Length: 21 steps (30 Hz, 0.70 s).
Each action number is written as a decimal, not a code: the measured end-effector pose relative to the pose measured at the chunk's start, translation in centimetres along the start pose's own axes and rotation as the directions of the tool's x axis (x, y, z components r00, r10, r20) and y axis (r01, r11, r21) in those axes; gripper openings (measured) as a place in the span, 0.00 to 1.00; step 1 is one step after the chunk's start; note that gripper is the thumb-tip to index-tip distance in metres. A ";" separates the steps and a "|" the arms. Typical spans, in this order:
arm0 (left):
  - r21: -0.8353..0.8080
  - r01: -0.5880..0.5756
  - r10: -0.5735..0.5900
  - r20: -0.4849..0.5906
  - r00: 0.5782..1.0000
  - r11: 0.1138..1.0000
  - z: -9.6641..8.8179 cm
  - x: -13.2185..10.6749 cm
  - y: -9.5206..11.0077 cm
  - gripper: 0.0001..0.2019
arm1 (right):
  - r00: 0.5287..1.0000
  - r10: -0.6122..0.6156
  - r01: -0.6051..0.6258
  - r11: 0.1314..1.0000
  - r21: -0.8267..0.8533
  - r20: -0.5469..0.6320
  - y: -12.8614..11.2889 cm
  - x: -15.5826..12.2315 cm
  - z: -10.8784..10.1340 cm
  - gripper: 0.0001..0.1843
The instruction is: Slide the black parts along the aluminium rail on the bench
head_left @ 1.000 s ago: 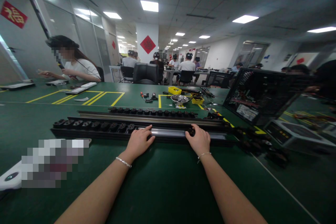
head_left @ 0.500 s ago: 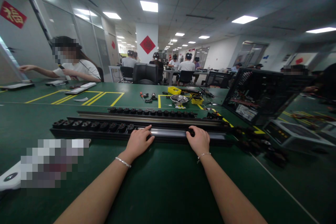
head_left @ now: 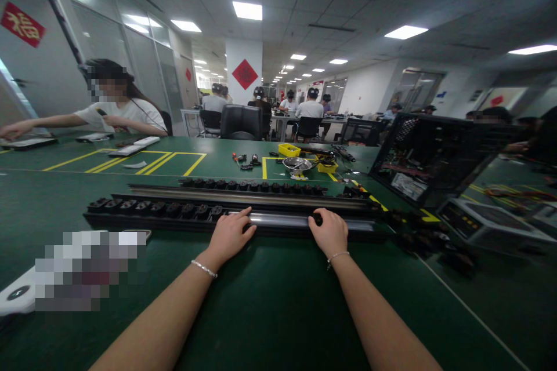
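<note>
A long black power-strip housing [head_left: 278, 220] lies crosswise before me, its inner channel shiny. A row of black socket modules [head_left: 172, 209] fills its left part. My left hand [head_left: 230, 236] rests on the housing just right of that row, fingers stretched out and the thumb apart. Over the bare channel farther right, my right hand [head_left: 331, 229] has its fingers closed around a small black socket module [head_left: 318, 218], mostly hidden by them. Behind lie a second long rail [head_left: 252, 196] and another row of socket modules [head_left: 255, 186].
Loose black parts [head_left: 435, 240] lie to the right, near a grey boxy device [head_left: 483, 223] and an open computer case [head_left: 435, 156]. A metal bowl [head_left: 296, 164] and yellow bins [head_left: 289, 149] stand behind. A white handheld object [head_left: 20, 290] is at left; a co-worker [head_left: 126, 110] sits beyond.
Both my hands and the housing stay where they were. At the far left, the co-worker's arm has stretched farther left.
</note>
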<state>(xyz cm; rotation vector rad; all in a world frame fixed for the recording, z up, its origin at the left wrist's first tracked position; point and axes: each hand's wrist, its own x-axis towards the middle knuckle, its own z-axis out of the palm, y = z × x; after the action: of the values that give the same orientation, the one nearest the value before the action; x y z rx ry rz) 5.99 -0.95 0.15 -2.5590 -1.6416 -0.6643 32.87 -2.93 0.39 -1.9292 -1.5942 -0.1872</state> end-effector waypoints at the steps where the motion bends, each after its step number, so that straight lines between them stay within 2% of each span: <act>1: 0.001 -0.001 0.001 -0.001 1.000 1.000 0.0 0.0 0.0 0.15 | 1.000 0.000 0.000 1.000 -0.001 -0.004 0.0 0.0 0.0 0.11; 21: 0.029 -0.028 0.028 -0.008 1.000 0.999 0.1 0.0 -0.2 0.16 | 0.998 0.062 -0.061 0.998 -0.026 0.029 -0.2 0.1 0.0 0.13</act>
<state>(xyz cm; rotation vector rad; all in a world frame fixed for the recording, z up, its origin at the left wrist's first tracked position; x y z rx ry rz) 5.85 -0.84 0.02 -2.5509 -1.5978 -0.6430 32.72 -2.82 0.55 -2.0065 -1.5556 -0.1546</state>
